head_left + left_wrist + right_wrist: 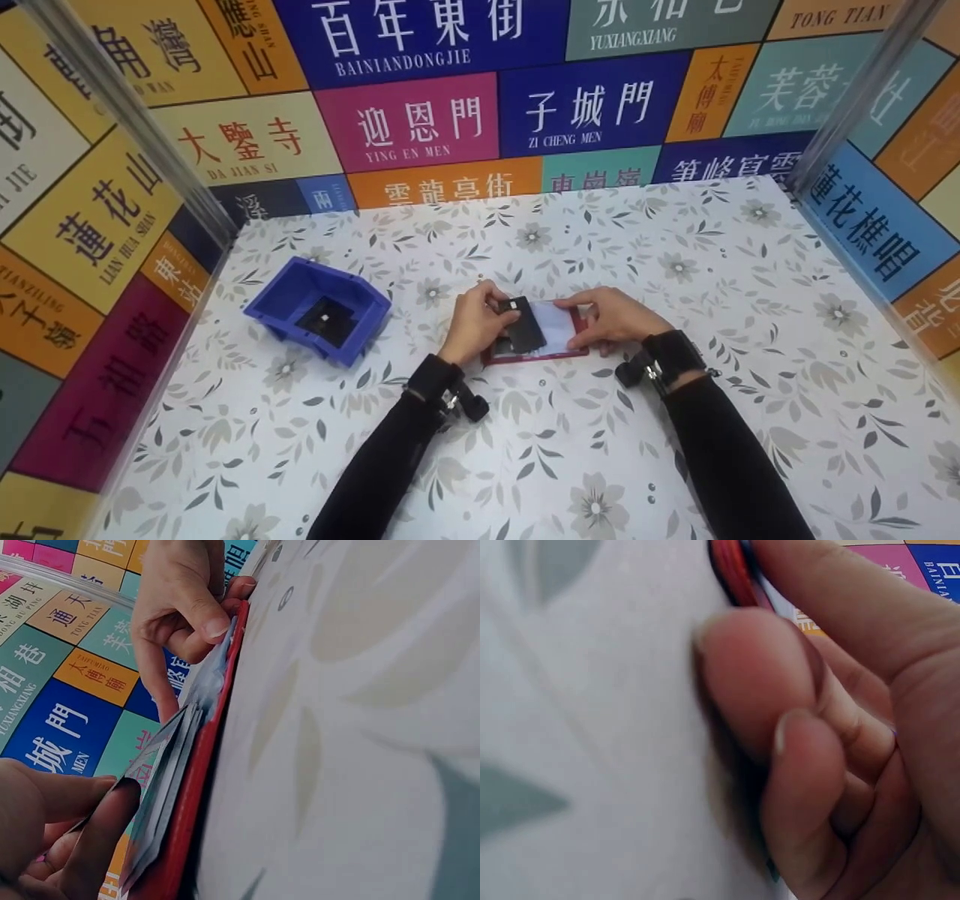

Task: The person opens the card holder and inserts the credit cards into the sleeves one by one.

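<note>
A red card holder (580,321) with clear plastic sleeves (556,328) lies opened out on the table. My left hand (477,321) pinches a black card (528,335) between thumb and fingers, tilted over the holder's left part. In the left wrist view this card (154,741) slants above the stacked sleeves beside the red cover (196,799). At the far end, my right hand (616,319) grips the holder's right edge, thumb on the sleeve side. The right wrist view shows its curled fingers (757,675) close up; only a bit of the red edge (733,571) appears there.
A blue plastic bin (366,300) stands on the table to the left, with a black card (324,321) inside it. The flower-patterned tabletop (675,217) is bounded at the back and sides by panels (420,120) of coloured signs.
</note>
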A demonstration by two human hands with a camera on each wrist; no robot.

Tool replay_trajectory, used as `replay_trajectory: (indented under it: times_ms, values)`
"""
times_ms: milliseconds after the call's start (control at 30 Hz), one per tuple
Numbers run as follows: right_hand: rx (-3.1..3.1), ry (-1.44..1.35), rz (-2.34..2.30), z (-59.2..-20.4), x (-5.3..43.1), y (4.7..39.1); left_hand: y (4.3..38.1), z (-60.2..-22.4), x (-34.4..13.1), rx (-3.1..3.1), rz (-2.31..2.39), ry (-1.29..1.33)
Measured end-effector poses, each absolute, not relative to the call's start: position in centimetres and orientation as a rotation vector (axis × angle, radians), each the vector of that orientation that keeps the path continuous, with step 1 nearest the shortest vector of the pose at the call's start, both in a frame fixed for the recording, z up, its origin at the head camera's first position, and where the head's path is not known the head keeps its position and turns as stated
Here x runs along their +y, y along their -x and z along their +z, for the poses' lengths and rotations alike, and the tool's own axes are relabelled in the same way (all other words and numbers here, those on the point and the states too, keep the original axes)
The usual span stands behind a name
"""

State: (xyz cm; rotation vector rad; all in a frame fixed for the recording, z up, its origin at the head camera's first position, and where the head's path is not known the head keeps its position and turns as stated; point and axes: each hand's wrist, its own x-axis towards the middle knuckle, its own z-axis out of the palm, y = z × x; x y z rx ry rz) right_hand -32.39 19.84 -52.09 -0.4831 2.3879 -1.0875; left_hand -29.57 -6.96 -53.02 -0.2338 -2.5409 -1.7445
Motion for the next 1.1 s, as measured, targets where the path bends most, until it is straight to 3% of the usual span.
replay_trajectory:
  times_ms: [467,767,1100]
  values:
    - [2.380,0.513,-1.074,-52.2,19.8,32.5,29.2,-53.1,-6.5,-2.650,-1.333,0.406]
    - [2.385,0.510,-1.071,-52.1,19.9,32.4,29.2,-51.7,-6.8,-2.791,-1.496,0.496]
    - [2.394,0.538,-1.074,-52.3,20.0,32.5,28.7,-51.4,-6.2,-2.908,-1.271,0.708]
